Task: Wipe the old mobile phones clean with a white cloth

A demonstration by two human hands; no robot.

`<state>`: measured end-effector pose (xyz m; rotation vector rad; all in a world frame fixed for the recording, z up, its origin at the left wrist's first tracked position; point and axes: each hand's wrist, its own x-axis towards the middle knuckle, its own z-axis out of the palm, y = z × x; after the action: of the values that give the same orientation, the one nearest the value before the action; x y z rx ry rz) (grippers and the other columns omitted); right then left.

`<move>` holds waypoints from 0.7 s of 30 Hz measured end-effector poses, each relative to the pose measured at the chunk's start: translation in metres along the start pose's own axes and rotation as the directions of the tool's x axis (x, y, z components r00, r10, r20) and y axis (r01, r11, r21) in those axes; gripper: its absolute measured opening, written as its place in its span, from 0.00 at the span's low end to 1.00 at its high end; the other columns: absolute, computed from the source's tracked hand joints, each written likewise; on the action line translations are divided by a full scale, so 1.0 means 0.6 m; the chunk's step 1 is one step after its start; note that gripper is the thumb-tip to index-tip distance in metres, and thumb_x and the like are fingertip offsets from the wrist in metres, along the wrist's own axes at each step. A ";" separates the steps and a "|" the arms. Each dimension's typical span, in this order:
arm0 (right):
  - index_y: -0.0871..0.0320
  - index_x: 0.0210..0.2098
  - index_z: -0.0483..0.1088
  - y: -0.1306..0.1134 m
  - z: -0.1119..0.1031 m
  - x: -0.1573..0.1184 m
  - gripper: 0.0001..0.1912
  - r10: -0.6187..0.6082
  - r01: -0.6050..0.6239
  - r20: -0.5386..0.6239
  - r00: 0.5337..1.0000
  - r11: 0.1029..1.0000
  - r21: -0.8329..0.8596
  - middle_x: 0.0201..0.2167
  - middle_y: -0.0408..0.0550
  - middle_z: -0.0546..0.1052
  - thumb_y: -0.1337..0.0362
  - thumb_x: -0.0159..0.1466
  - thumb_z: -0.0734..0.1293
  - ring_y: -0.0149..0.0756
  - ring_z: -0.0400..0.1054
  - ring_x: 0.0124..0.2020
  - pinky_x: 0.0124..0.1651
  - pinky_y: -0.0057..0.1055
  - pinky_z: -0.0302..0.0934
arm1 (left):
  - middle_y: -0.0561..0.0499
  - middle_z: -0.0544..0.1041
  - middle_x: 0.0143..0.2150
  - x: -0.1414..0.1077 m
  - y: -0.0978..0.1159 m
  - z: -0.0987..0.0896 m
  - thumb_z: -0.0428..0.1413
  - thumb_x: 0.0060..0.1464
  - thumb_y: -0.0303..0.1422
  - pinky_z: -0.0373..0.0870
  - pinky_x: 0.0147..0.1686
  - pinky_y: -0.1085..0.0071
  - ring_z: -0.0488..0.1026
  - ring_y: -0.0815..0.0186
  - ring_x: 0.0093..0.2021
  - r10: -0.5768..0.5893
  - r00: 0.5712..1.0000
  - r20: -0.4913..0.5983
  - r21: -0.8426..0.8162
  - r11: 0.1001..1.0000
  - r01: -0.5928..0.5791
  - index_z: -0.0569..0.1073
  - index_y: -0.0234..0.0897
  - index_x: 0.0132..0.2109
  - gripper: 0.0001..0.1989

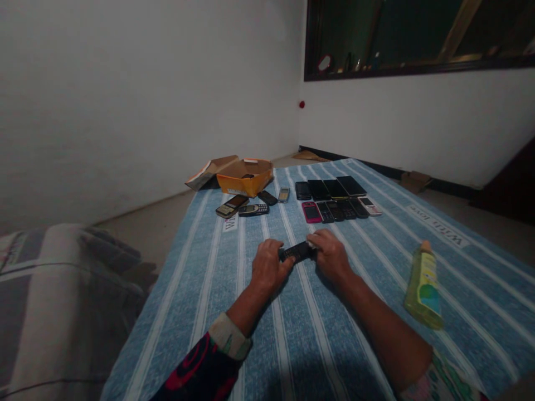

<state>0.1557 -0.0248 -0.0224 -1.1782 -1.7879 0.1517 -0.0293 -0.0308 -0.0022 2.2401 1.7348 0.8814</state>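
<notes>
A dark keypad phone (297, 253) is held between both hands, just above or on the blue striped tablecloth (225, 334); which one, I cannot tell. The left hand (267, 264) grips its nine o'clock end, thumb along the near edge. The right hand (332, 256) pinches the opposite end, around two o'clock, its fingers hiding that corner; something small and white shows at the fingertips, too small to tell what.

At one o'clock, just beyond the right hand, phones lie in two rows: black touchscreen phones (319, 190) behind, a pink-framed phone (311, 212) and mostly dark handsets in front. Around eleven o'clock, loose phones (253, 209) lie before an open orange cardboard box (244, 184), its lid flap raised. A yellow-green bottle (424, 287) sits between three and four o'clock, clear of the right forearm.
</notes>
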 end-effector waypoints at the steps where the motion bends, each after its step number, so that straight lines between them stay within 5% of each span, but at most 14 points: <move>1: 0.56 0.41 0.76 -0.003 0.003 -0.002 0.20 -0.033 0.038 0.046 0.998 0.993 -0.109 0.39 0.52 0.74 0.78 0.58 0.60 0.41 0.66 0.42 0.43 0.36 0.62 | 0.42 0.75 0.43 0.000 0.001 -0.002 0.61 0.48 0.35 0.68 0.47 0.59 0.70 0.52 0.47 -0.006 0.999 0.047 0.039 0.999 0.004 0.73 0.35 0.44 0.15; 5: 0.56 0.36 0.75 -0.024 0.018 -0.008 0.12 -0.090 0.168 0.222 0.971 0.917 -0.362 0.36 0.53 0.71 0.75 0.62 0.62 0.43 0.61 0.40 0.38 0.34 0.57 | 0.42 0.74 0.43 -0.001 0.007 -0.004 0.62 0.47 0.39 0.68 0.43 0.61 0.70 0.52 0.47 -0.038 0.987 0.154 0.121 0.992 0.020 0.74 0.34 0.44 0.18; 10: 0.56 0.36 0.73 -0.047 0.039 -0.011 0.08 -0.184 0.285 0.304 0.935 0.899 -0.333 0.33 0.50 0.71 0.71 0.66 0.62 0.42 0.59 0.37 0.39 0.35 0.54 | 0.45 0.74 0.38 0.002 0.000 -0.001 0.59 0.49 0.34 0.66 0.42 0.64 0.70 0.56 0.43 0.022 0.988 0.151 0.097 0.995 -0.037 0.75 0.36 0.34 0.06; 15: 0.57 0.34 0.71 -0.036 0.044 -0.003 0.09 -0.221 0.313 0.317 0.922 0.909 -0.275 0.31 0.48 0.71 0.73 0.66 0.61 0.40 0.59 0.35 0.39 0.35 0.53 | 0.46 0.73 0.37 0.003 -0.004 0.000 0.60 0.49 0.35 0.66 0.42 0.64 0.70 0.57 0.42 0.015 0.989 0.150 0.083 0.996 -0.027 0.74 0.35 0.33 0.07; 21: 0.57 0.30 0.72 -0.014 0.037 0.001 0.11 -0.160 0.227 0.222 0.962 0.919 -0.323 0.33 0.51 0.71 0.76 0.63 0.62 0.42 0.58 0.38 0.39 0.35 0.54 | 0.46 0.74 0.38 0.002 0.000 -0.001 0.62 0.47 0.36 0.66 0.40 0.64 0.70 0.56 0.42 -0.005 0.988 0.151 0.093 0.996 -0.009 0.75 0.35 0.35 0.10</move>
<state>0.1336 -0.0204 -0.0292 -1.2517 -2.1544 -0.1818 -0.0293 -0.0299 -0.0014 2.3004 1.7389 0.6239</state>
